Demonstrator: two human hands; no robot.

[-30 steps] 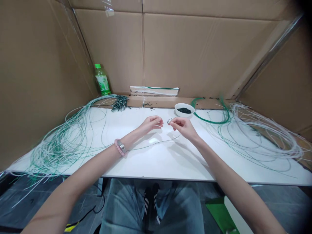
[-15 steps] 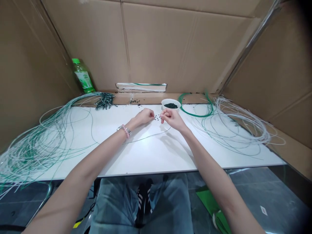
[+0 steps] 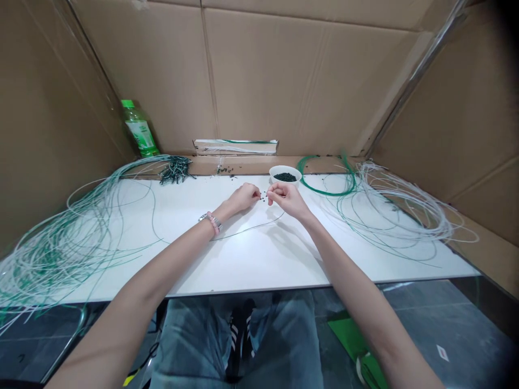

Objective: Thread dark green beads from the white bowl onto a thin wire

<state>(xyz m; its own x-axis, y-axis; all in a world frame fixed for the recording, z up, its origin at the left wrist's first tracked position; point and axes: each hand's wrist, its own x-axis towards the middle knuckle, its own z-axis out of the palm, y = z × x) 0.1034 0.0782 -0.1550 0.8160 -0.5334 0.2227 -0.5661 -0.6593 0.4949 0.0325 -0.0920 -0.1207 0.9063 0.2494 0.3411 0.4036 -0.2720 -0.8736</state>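
Observation:
My left hand [image 3: 245, 196] rests low over the white table, thumb and fingers closed in a pinch beside a few tiny black beads [image 3: 263, 199]. What its fingertips hold, if anything, is too small to make out. Just to the right, my right hand [image 3: 288, 198] is also pinched, its fingertips close to the same beads. A thin green wire [image 3: 255, 228] runs across the tabletop and up to my right hand, which seems to grip its end. Behind that hand stands a white bowl [image 3: 272, 172] filled with small black beads.
Tangled green and white wires [image 3: 60, 237] cover the table's left side, ending in a dark bundle [image 3: 176, 168]. A green coil [image 3: 324, 192] and a white coil [image 3: 425, 219] lie at right. A green bottle [image 3: 141, 132] stands by the cardboard wall [image 3: 263, 75]. Stray beads [image 3: 225, 169] lie at the back.
My left hand has slid slightly right, over part of the bead group, so fewer beads show between the hands. The right hand has barely moved.

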